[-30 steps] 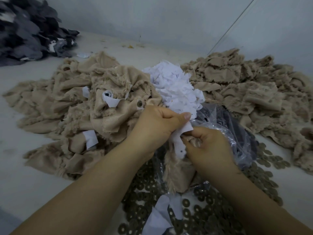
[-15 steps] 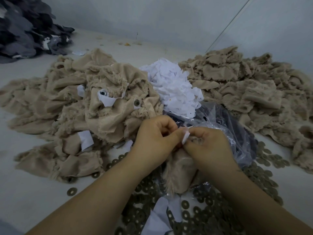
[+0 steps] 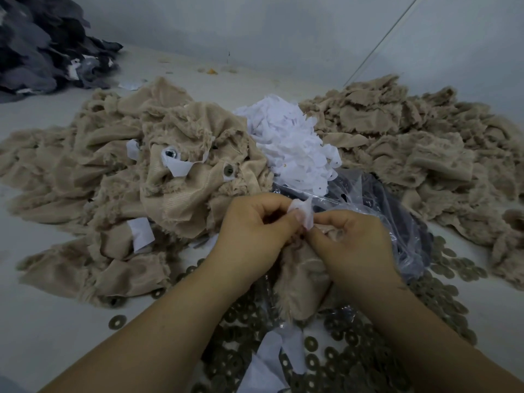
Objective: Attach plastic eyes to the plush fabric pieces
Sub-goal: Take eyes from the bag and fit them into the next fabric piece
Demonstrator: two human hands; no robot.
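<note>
Beige furry plush piece [image 3: 300, 282]: hangs at six o'clock below both hands.
White fabric patch [image 3: 304, 212]: pinched between left hand [image 3: 249, 236] and right hand [image 3: 354, 245], at twelve o'clock of the fingertips.

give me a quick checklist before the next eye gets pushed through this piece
1. Both hands on the work: left hand and right hand grip it. Ok.
2. White backing piece pinched on top of the beige plush piece. Ok.
3. Eye post lined up with the hole: hidden by fingers. Cannot tell.
4. Washers close by. Ok.
5. Spare white backings within reach, judging by the view. Ok.
</note>
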